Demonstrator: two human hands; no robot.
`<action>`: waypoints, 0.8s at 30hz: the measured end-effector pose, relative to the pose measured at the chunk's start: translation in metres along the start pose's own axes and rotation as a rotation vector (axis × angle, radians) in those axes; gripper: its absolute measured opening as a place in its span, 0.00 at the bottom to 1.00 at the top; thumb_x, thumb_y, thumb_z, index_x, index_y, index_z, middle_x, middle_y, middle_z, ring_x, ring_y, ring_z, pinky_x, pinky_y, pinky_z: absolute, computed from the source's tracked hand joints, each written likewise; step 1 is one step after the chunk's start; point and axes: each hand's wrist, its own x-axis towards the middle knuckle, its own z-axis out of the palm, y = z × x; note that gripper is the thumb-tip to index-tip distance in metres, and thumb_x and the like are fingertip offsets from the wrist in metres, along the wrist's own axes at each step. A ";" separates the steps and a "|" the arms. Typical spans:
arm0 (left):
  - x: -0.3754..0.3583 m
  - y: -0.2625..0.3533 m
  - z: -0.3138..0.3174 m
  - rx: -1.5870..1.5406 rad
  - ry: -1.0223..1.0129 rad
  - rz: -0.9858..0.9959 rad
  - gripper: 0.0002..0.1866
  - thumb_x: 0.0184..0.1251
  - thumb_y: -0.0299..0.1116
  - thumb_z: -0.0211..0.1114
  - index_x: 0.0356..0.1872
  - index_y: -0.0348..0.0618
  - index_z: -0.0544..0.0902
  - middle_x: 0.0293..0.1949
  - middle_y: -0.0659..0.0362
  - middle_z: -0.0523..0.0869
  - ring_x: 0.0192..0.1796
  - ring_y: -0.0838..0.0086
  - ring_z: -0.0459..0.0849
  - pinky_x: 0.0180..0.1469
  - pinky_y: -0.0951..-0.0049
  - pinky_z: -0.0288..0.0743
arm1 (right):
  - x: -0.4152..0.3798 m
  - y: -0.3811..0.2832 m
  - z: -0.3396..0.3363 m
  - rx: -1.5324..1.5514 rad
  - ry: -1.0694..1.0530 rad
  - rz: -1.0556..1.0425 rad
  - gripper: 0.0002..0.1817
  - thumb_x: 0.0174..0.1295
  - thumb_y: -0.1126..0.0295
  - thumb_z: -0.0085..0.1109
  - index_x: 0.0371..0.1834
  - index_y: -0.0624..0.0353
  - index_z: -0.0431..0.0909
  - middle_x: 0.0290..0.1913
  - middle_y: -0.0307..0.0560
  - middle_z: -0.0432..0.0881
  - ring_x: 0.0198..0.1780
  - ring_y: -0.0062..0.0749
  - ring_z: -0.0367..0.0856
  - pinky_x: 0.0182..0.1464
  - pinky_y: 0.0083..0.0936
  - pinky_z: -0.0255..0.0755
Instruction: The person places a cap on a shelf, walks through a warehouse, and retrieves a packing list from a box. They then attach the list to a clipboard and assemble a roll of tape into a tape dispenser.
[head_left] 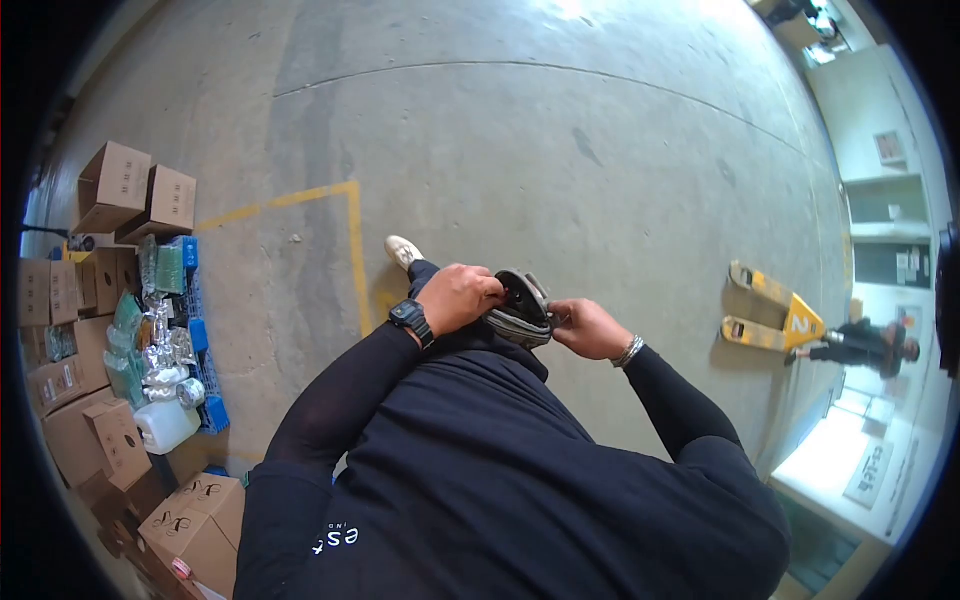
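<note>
A small grey pouch (522, 325) is held at my waist, its top open and a dark inside showing. My left hand (460, 298), below a black watch (410, 318), has its fingers closed at the pouch's left edge, the tips partly inside the opening. On the pouch's right side, my right hand (592, 329) pinches the edge between thumb and fingers, with a silver bracelet (628, 350) on the wrist. What lies inside the pouch is too dark to make out.
Cardboard boxes (125, 185) and wrapped goods (165, 345) stand on the left beside blue pallets (206, 375). A yellow pallet jack (770, 315) is on the right, with a person (870, 345) by it. Yellow tape (355, 240) marks the concrete floor.
</note>
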 end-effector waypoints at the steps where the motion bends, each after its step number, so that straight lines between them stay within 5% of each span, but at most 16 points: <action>1: 0.002 -0.019 -0.022 -0.051 0.068 0.037 0.07 0.59 0.37 0.69 0.36 0.47 0.86 0.35 0.57 0.86 0.40 0.59 0.86 0.42 0.61 0.79 | 0.024 -0.015 -0.012 -0.011 -0.015 -0.012 0.14 0.54 0.72 0.58 0.43 0.65 0.81 0.34 0.62 0.83 0.38 0.58 0.82 0.43 0.44 0.76; 7: -0.012 -0.084 -0.162 -0.453 0.379 -0.116 0.09 0.66 0.31 0.62 0.43 0.39 0.76 0.42 0.52 0.87 0.46 0.57 0.86 0.50 0.64 0.78 | 0.158 -0.114 -0.068 -0.720 -0.523 -0.224 0.14 0.58 0.65 0.58 0.43 0.58 0.85 0.32 0.57 0.85 0.38 0.52 0.84 0.42 0.40 0.77; 10: -0.021 -0.111 -0.207 -0.656 0.529 -0.190 0.08 0.73 0.31 0.56 0.45 0.39 0.71 0.46 0.48 0.86 0.49 0.70 0.85 0.55 0.67 0.77 | 0.204 -0.156 -0.069 -0.770 -0.626 -0.181 0.14 0.58 0.60 0.61 0.41 0.57 0.87 0.34 0.53 0.87 0.38 0.50 0.85 0.44 0.38 0.79; 13: -0.033 -0.150 -0.251 -0.750 0.660 -0.171 0.07 0.74 0.30 0.55 0.46 0.39 0.70 0.46 0.49 0.86 0.49 0.72 0.84 0.56 0.70 0.76 | 0.251 -0.192 -0.052 -0.832 -0.688 -0.105 0.17 0.57 0.55 0.63 0.37 0.57 0.87 0.34 0.52 0.87 0.37 0.49 0.85 0.44 0.36 0.79; 16: -0.050 -0.191 -0.273 -0.677 0.699 -0.168 0.08 0.75 0.30 0.52 0.49 0.38 0.69 0.40 0.54 0.83 0.44 0.74 0.82 0.52 0.70 0.75 | 0.294 -0.227 -0.030 -0.807 -0.542 -0.177 0.16 0.58 0.57 0.65 0.37 0.61 0.85 0.31 0.51 0.87 0.35 0.42 0.86 0.39 0.33 0.80; 18: -0.058 -0.225 -0.292 -0.576 0.700 -0.181 0.08 0.74 0.29 0.51 0.49 0.40 0.72 0.36 0.55 0.80 0.40 0.73 0.80 0.47 0.71 0.74 | 0.331 -0.253 -0.013 -0.386 -0.505 0.094 0.15 0.62 0.62 0.64 0.37 0.66 0.82 0.28 0.49 0.86 0.33 0.32 0.87 0.36 0.28 0.81; 19: -0.063 -0.239 -0.301 -0.525 0.643 -0.211 0.08 0.72 0.30 0.53 0.48 0.41 0.73 0.38 0.54 0.80 0.40 0.69 0.81 0.46 0.69 0.75 | 0.344 -0.255 -0.001 -0.398 -0.517 0.084 0.15 0.62 0.62 0.64 0.37 0.66 0.82 0.28 0.49 0.86 0.33 0.32 0.87 0.36 0.28 0.81; 21: -0.068 -0.258 -0.306 -0.361 0.580 -0.197 0.12 0.67 0.35 0.59 0.47 0.42 0.76 0.42 0.52 0.80 0.41 0.61 0.82 0.47 0.65 0.77 | 0.364 -0.258 0.024 0.151 -0.379 0.233 0.12 0.65 0.66 0.62 0.37 0.68 0.80 0.29 0.47 0.85 0.33 0.27 0.86 0.34 0.24 0.81; 24: -0.070 -0.281 -0.329 -0.122 0.386 -0.025 0.26 0.56 0.48 0.68 0.52 0.43 0.78 0.51 0.53 0.81 0.48 0.53 0.83 0.50 0.57 0.78 | 0.387 -0.292 0.051 0.014 -0.328 0.214 0.11 0.67 0.68 0.60 0.37 0.68 0.78 0.33 0.50 0.86 0.34 0.30 0.87 0.36 0.25 0.82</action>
